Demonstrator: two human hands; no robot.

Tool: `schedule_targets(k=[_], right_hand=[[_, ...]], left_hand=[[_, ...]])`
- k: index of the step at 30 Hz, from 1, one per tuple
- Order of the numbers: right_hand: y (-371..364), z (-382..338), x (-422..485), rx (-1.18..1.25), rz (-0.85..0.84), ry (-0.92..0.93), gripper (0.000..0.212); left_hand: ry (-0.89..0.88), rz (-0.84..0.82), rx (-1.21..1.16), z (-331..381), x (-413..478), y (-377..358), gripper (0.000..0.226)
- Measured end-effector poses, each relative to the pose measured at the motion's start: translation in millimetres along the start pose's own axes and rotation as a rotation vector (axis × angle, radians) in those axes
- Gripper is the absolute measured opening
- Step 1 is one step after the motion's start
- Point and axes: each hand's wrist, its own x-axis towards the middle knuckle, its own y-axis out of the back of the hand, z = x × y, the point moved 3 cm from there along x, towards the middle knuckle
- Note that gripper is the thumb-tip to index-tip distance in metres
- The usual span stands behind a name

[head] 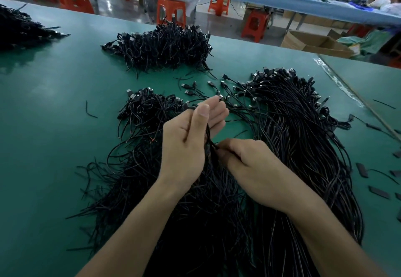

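A large heap of black USB cables (293,129) with plugs at the far end lies on the green table (54,107). My left hand (191,137) is raised over the heap, fingers mostly straight, with a thin bunch of black cables (209,137) running between thumb and palm. Just right of it my right hand (245,159) has curled fingers that pinch the same bunch at its lower part. Loose cut cable ends (195,200) spread out beneath both forearms.
A second cable pile (165,46) sits at the table's far middle, a third (21,29) at the far left. Small black sleeves (361,169) lie at the right edge. Orange stools (171,10), a cardboard box (314,42) and a blue table stand beyond.
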Motion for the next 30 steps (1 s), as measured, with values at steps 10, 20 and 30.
schedule_targets(k=[10,20,30], right_hand=[[15.7,-1.7,-5.4,-0.114,0.074,0.075,0.017],[42.7,-18.5,2.5,0.151,0.279,0.272,0.010],[0.7,-13.0,6.9,0.037,0.091,0.099,0.033]], left_hand=[[-0.131,-0.308,0.945,-3.4,-4.1,0.0,0.042],[0.473,-0.495,0.215,24.1,-0.3,12.6,0.054],[0.324,-0.210,-0.439,25.3,11.1,18.4,0.035]])
